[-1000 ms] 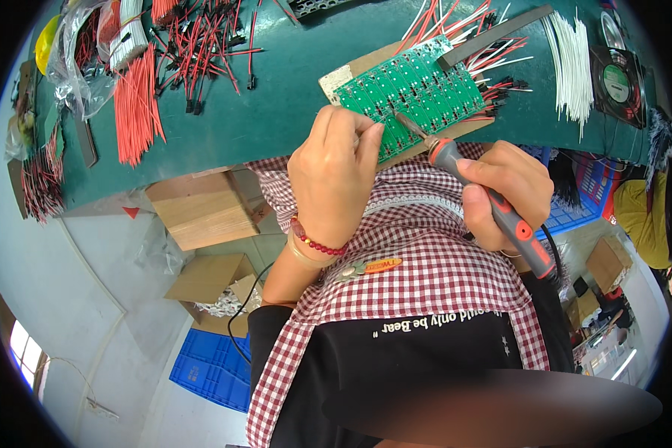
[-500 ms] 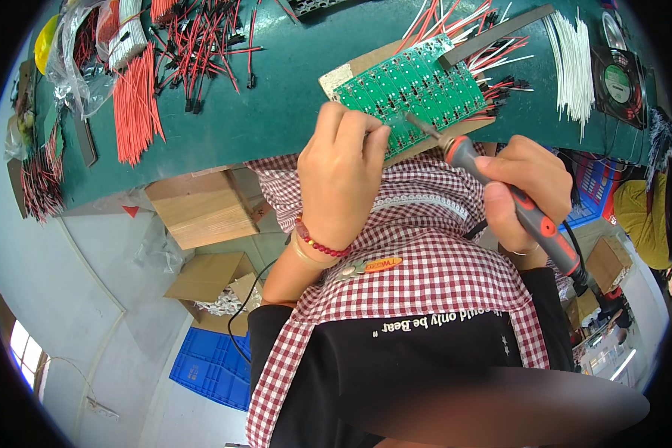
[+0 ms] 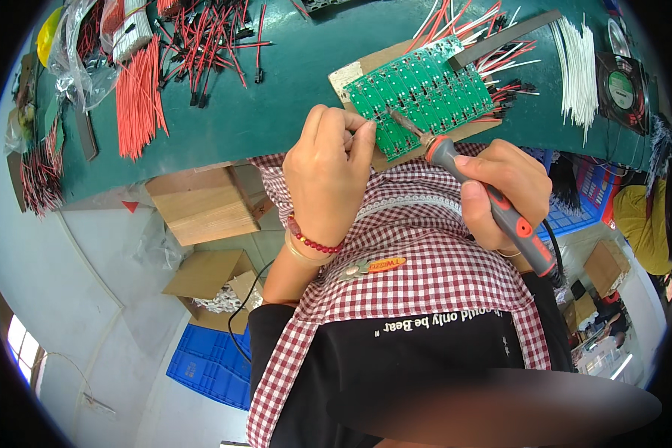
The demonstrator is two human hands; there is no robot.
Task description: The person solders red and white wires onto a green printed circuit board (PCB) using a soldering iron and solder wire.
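Green workbench, bowed by the lens; circuit board on it, right end partly hidden by a dark bar. Left hand at board's left edge, thumb and finger pinched together, anything between them hidden. Right hand clamped round soldering iron; tip contact unclear. Black shirt: white lettering, inverted.

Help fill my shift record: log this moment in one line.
right hand: holds soldering iron, tip over circuit board; left hand: pinched by board edge; dark bar: over board corner

Burgundy-white checked apron, black top, red bead bracelet, pale bangle.
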